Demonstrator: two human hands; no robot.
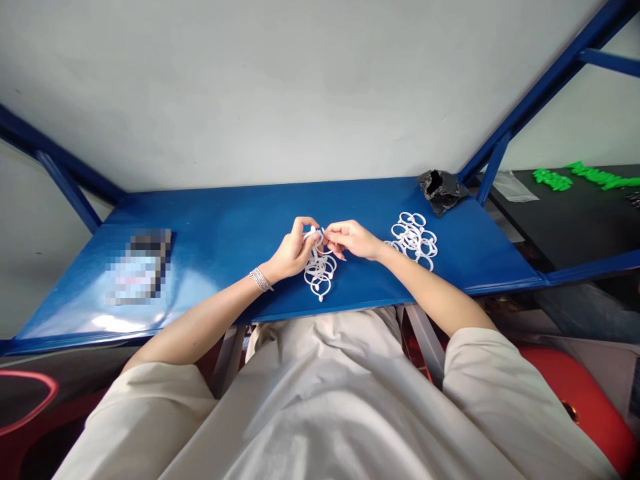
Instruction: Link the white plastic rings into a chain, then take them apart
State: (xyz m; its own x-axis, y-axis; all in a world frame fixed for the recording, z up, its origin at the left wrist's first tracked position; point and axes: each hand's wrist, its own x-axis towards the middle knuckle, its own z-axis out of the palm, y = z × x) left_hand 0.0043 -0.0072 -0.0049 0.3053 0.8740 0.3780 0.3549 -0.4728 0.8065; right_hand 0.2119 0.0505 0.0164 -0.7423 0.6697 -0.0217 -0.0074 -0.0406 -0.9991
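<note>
Well, my left hand (295,252) and my right hand (353,240) both pinch the top of a white plastic ring chain (320,272) over the blue surface (240,223); further right, a pile of white rings (413,239) lies near a black bag (443,191).

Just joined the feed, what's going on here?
A person's left hand and right hand are pinching the top of a cluster of white plastic loops on a blue table. A second cluster lies to the right, near a black plastic bag.
</note>
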